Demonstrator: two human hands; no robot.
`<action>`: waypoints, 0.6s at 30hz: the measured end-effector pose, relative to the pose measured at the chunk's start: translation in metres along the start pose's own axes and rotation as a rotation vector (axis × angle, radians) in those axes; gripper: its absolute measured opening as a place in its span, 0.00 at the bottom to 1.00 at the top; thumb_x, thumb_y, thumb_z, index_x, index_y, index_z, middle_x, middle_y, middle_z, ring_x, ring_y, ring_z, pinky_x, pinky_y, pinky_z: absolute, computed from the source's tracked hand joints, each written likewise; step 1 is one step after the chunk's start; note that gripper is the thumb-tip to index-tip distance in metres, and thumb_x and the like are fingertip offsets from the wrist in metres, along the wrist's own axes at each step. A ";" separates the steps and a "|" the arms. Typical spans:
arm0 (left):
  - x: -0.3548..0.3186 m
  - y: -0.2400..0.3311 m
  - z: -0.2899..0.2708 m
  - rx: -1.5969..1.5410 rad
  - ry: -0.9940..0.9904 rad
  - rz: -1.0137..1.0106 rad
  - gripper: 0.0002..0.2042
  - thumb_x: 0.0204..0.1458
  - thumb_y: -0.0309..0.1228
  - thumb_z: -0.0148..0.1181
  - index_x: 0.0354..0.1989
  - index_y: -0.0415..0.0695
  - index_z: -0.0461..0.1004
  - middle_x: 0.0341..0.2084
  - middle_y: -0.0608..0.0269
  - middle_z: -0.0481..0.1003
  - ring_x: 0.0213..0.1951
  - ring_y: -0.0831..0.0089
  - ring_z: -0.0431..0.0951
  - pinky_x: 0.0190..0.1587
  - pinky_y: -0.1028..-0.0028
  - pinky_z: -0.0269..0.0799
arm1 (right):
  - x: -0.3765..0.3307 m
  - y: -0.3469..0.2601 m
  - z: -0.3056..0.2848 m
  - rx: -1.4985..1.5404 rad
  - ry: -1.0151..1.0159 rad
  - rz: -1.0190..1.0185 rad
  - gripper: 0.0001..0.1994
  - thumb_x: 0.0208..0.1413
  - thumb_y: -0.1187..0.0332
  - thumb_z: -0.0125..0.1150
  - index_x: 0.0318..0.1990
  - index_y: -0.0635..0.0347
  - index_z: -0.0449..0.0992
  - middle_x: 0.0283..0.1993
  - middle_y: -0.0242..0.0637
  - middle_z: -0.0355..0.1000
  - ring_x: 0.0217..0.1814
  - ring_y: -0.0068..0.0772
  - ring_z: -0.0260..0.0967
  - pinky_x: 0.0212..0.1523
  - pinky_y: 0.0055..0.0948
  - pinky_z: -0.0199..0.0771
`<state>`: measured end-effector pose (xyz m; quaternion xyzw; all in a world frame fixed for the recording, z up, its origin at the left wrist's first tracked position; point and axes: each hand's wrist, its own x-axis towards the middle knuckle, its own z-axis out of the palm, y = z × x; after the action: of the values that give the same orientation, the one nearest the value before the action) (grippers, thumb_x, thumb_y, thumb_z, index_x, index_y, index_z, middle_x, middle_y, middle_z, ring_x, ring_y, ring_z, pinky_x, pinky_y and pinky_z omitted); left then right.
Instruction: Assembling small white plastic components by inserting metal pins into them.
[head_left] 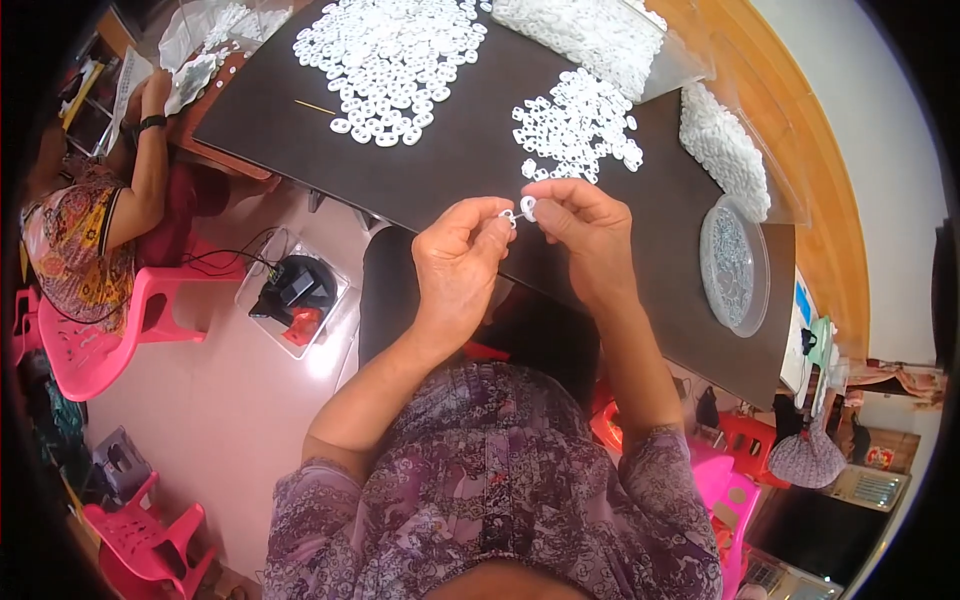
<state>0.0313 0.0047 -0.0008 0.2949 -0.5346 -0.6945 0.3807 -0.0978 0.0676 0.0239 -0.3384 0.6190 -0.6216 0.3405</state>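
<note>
Just beyond the table's near edge, my two hands meet with small white plastic parts between their fingertips. My left hand pinches a small white plastic piece, and a thin metal-looking bit shows between it and the other part. Pinched in my right hand is a white oval ring piece. The two parts are close together; whether they are joined I cannot tell. Ahead of my hands lies a pile of small white pieces. Farther left spreads a larger heap of white oval pieces.
On the dark table lie a thin brass-coloured stick, a clear bag of white pieces, a second white heap and a round clear tub of small metallic parts. Another person sits left on a pink chair.
</note>
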 end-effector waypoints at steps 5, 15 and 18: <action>0.000 0.000 0.000 0.022 0.037 -0.001 0.07 0.51 0.20 0.54 0.37 0.34 0.75 0.24 0.65 0.74 0.24 0.83 0.70 0.28 0.82 0.67 | -0.002 0.001 0.003 -0.038 -0.002 -0.035 0.08 0.49 0.78 0.60 0.38 0.66 0.77 0.29 0.28 0.72 0.29 0.14 0.64 0.30 0.14 0.62; 0.001 -0.004 0.002 0.013 0.012 0.025 0.09 0.54 0.24 0.55 0.41 0.37 0.74 0.26 0.69 0.75 0.25 0.86 0.71 0.26 0.87 0.66 | -0.004 0.011 0.008 -0.151 0.030 -0.160 0.08 0.50 0.80 0.59 0.39 0.68 0.77 0.35 0.31 0.74 0.36 0.17 0.68 0.39 0.17 0.68; 0.002 -0.003 0.000 -0.061 -0.013 0.040 0.10 0.54 0.24 0.55 0.43 0.37 0.73 0.26 0.68 0.75 0.26 0.86 0.71 0.27 0.87 0.66 | -0.005 0.008 0.011 -0.150 0.050 -0.137 0.08 0.49 0.80 0.58 0.38 0.68 0.77 0.35 0.31 0.74 0.36 0.17 0.68 0.39 0.17 0.68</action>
<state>0.0295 0.0031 -0.0038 0.2679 -0.5213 -0.7046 0.4000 -0.0860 0.0662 0.0155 -0.3890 0.6476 -0.6035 0.2553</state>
